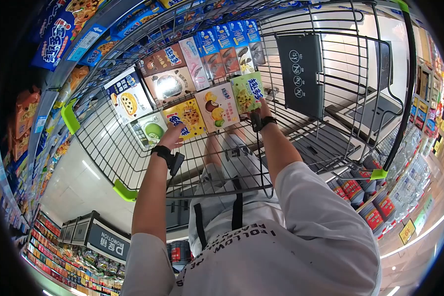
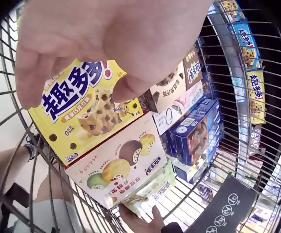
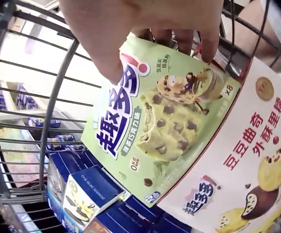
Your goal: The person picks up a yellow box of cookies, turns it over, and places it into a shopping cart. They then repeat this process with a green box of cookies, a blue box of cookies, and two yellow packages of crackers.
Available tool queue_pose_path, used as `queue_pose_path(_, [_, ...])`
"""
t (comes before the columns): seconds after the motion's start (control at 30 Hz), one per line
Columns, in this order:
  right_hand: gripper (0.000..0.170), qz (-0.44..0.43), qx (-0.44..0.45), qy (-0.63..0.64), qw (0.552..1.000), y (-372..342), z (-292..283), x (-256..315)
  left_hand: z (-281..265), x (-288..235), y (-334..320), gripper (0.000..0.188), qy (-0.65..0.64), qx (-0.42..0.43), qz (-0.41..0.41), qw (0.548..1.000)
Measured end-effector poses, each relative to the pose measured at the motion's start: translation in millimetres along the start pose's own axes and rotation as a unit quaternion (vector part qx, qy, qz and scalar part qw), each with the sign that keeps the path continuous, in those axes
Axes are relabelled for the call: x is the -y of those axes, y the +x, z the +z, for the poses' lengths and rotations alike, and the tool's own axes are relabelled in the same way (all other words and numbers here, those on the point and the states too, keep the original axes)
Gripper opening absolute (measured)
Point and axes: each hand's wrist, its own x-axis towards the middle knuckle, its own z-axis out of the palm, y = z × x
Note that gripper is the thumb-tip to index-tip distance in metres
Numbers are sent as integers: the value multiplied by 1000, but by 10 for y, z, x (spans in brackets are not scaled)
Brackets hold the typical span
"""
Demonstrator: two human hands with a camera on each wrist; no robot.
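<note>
In the head view, three cookie boxes form a row in a wire shopping cart: a yellow box (image 1: 187,118), a pale box with pictured round cookies (image 1: 217,106), and a green box (image 1: 246,91). My left hand (image 1: 171,136) holds the outer end of the yellow box, thumb and fingers spread over its sides in the left wrist view. At the row's other end, my right hand (image 1: 262,108) grips the green box; the right wrist view shows the thumb over its front and fingers bent at its top edge. The pale box sits between both.
More boxes lie in the cart: a white and blue cookie box (image 1: 128,96), a pale green one (image 1: 150,130), brown boxes (image 1: 170,84) and several blue ones (image 1: 222,37). A black panel (image 1: 300,74) hangs on the cart's wire side. Snack shelves (image 1: 91,42) stand close at left.
</note>
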Motion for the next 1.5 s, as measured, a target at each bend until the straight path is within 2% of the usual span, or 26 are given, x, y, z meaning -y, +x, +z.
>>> queue_pose_path(0.07, [42, -19, 35, 48, 998, 241, -93, -130, 33, 38, 4, 62, -66, -1, -8, 998])
queue_pose_path(0.17, [40, -69, 12, 105, 992, 717, -309, -369, 86, 24, -26, 59, -137, 17, -17, 990])
queue_pose_path(0.27, [38, -23, -15, 156, 987, 236, -142, -115, 118, 21, 1, 57, -158, -3, -18, 987])
queue_pose_path(0.43, [34, -20, -22, 138, 990, -141, -7, 83, 79, 44, 28, 54, -132, -15, -9, 991])
queue_pose_path(0.53, [36, -60, 112, 91, 988, -337, -83, 59, 22, 72, 74, 53, -115, -7, -6, 993])
queue_pose_path(0.57, [36, -60, 113, 91, 988, -408, -134, 74, 27, 86, 80, 53, -108, -4, -4, 994])
queue_pose_path(0.63, [46, 6, 54, 55, 997, -506, -169, 171, 71, 72, 58, 52, -113, -16, 0, 993])
queue_pose_path(0.67, [44, 24, 84, 24, 996, -565, -203, 252, 94, 66, 41, 51, -101, -27, -4, 994])
queue_pose_path(0.7, [42, 1, 36, -6, 999, -599, -171, 284, 103, 44, 39, 50, -90, -39, -6, 995])
queue_pose_path(0.8, [35, -13, 57, -53, 997, -676, -218, 417, 122, 38, 7, 53, -84, -46, 0, 995])
queue_pose_path(0.87, [44, -71, 91, -69, 991, -595, -333, 374, 114, 10, 20, 55, -80, -53, 1, 995])
queue_pose_path(0.9, [44, -73, 90, -71, 991, -649, -328, 368, 98, -22, 12, 56, -18, -67, 26, 997])
queue_pose_path(0.97, [55, -98, -23, -56, 993, -691, -272, 335, 116, -117, 44, 58, 45, -76, 57, 994])
queue_pose_path(1.0, [59, -108, -56, -25, 992, -699, -210, 305, 142, -187, -22, 58, 231, -198, 223, 926])
queue_pose_path(1.03, [60, -126, -91, -17, 988, -723, -136, 279, 181, -200, -33, 59, 395, -304, 371, 784])
queue_pose_path(1.07, [61, -141, -90, -8, 986, -756, -72, 254, 193, -299, 5, 59, 391, -304, 372, 785])
queue_pose_path(1.13, [62, -180, -96, 19, 979, -825, -51, 178, 191, -485, 158, 59, 482, -262, 422, 721])
queue_pose_path(1.17, [62, -182, -101, 21, 978, -760, -89, 145, 230, -533, 196, 59, 483, -258, 425, 721])
queue_pose_path(1.23, [60, -310, -171, 7, 935, -644, -111, 128, 311, -617, 286, 61, 601, -195, 285, 721])
queue_pose_path(1.27, [58, -415, -222, -172, 865, -653, -175, 48, 339, -602, 330, 63, 620, -210, 295, 696])
queue_pose_path(1.3, [58, -415, -223, -172, 865, -786, -123, 75, 357, -583, 388, 63, 620, -210, 295, 696])
queue_pose_path(1.33, [56, -349, -257, -335, 836, -942, -56, 126, 379, -576, 442, 65, 617, -190, 282, 710])
queue_pose_path(1.37, [55, -272, -282, -487, 780, -1017, -27, 156, 396, -591, 481, 66, 613, -170, 270, 723])
queue_pose_path(1.4, [64, -192, -285, -508, 790, -892, -86, 161, 388, -616, 513, 66, 614, -168, 269, 723])
queue_pose_path(1.43, [58, -172, -309, -537, 765, -744, -123, 89, 350, -639, 541, 68, 602, -146, 265, 739])
queue_pose_path(1.5, [53, -144, -277, -520, 795, -551, -209, 73, 279, -656, 532, 69, 594, -124, 260, 751])
